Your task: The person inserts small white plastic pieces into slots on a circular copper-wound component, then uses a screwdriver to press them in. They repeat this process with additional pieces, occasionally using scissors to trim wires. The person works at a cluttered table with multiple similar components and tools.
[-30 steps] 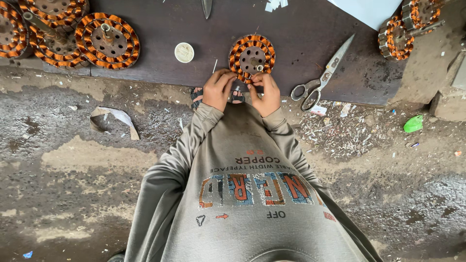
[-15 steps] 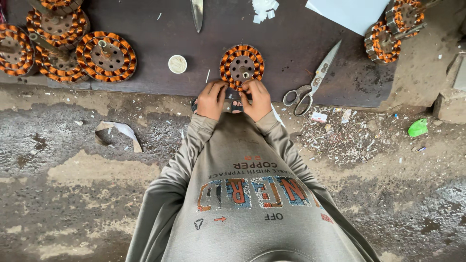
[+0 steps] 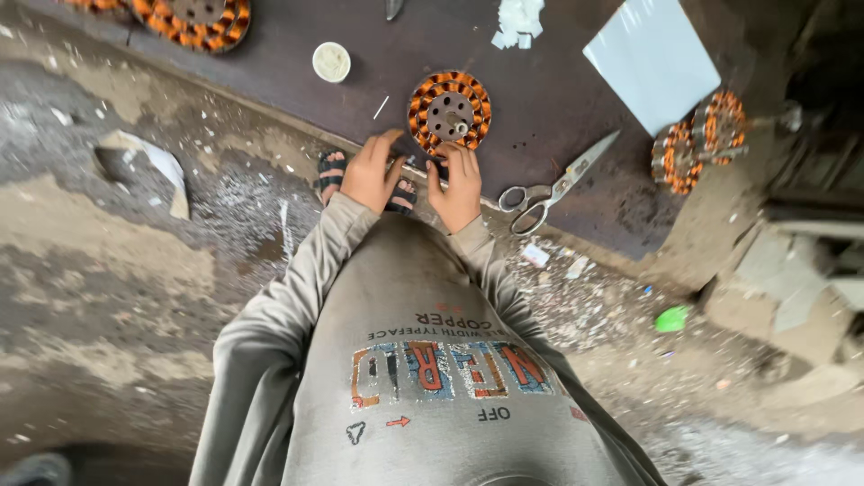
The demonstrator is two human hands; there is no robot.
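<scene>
The person is resting both loosely curled, empty hands, left hand [image 3: 372, 171] and right hand [image 3: 457, 184], just below the copper-wound stator [image 3: 449, 111], where steadying its rim evenly would serve best.

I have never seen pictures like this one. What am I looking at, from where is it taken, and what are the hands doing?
There is no machine here: a person works with two bare hands, and the camera sits on the person's head, looking straight down over a grey sweatshirt. The left hand and the right hand rest close together at the near edge of a dark board lying on dusty ground. They seem empty; the fingers are partly hidden, so I cannot be sure. Just beyond them lies a round metal disc wound with orange copper wire, probably a motor part. More such wound discs lie at the top left and at the right. Also on the board: scissors, a small white round lid and a pale sheet.
</scene>
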